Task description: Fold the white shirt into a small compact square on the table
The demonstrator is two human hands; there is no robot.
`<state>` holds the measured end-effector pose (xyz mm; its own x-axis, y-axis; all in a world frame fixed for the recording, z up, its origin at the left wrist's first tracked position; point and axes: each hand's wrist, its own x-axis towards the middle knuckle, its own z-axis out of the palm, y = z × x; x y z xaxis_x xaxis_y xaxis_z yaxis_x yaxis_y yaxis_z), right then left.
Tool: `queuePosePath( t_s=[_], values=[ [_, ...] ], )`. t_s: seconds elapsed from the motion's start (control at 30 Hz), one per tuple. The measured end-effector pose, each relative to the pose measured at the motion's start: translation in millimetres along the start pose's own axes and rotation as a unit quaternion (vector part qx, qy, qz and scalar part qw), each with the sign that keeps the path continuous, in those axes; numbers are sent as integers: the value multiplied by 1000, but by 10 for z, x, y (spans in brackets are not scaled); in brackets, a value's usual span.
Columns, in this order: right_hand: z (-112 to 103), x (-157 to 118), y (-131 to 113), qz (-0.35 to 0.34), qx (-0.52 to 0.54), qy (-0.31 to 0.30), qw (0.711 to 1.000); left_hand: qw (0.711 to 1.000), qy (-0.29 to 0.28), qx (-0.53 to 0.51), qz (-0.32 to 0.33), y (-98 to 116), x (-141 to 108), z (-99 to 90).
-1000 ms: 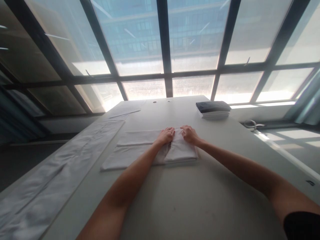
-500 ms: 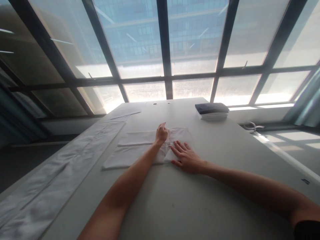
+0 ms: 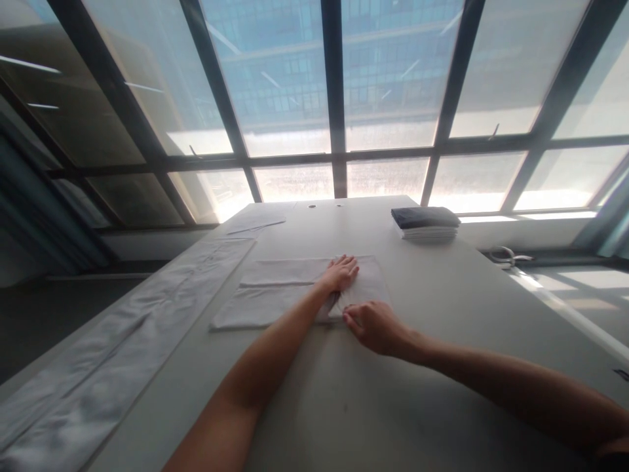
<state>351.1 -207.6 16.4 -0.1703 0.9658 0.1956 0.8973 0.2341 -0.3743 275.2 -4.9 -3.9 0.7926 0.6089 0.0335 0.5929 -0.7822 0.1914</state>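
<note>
A partly folded white cloth (image 3: 275, 298) lies flat around the middle of the white surface (image 3: 442, 328), well in from the near edge. The left hand (image 3: 340, 273) rests on it palm down, fingers slightly spread, beside the folded-over part toward the cloth's right end. The right hand (image 3: 373, 326) is at the near edge of that folded part, its fingers curled in; whether they pinch the fabric cannot be told. Along the left edge of the surface stretches a long, wrinkled white cloth (image 3: 128, 334), with another flat white piece (image 3: 253, 226) past its far end, near the far left corner. Close to the right edge, toward the far right corner, sits a stack of folded white cloths (image 3: 428, 233) with a dark folded cloth (image 3: 425, 217) on top.
</note>
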Motion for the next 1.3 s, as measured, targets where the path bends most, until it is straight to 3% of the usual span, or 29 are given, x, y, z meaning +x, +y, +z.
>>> queuePosePath(
  t_s=[0.17, 0.33, 0.43, 0.67, 0.83, 0.97, 1.1, 1.3],
  values=[
    [-34, 682, 518, 66, -10, 132, 989, 1000, 19, 8, -22, -27, -54, -16],
    [129, 1195, 1089, 121, -41, 17, 992, 999, 27, 3, -45, -20, -47, 28],
    [138, 1281, 1339, 160, -38, -4, 986, 998, 30, -3, -63, -27, -22, 46],
    [-104, 1230, 1780, 225, -55, 35, 972, 993, 35, -18, -111, -33, -15, 54],
    [-191, 1328, 1676, 209, -56, 76, 973, 993, 41, -15, -112, -39, -41, 48],
    [7, 1300, 1338, 113, -42, 56, 991, 992, 50, -11, -112, -39, -54, 46],
    [181, 931, 1087, 30, -57, 11, 998, 992, 48, -5, -113, -41, -46, 59],
    [82, 262, 854, -18, -83, -61, 995, 991, 51, -6, -123, -33, -33, 74]
  ],
)
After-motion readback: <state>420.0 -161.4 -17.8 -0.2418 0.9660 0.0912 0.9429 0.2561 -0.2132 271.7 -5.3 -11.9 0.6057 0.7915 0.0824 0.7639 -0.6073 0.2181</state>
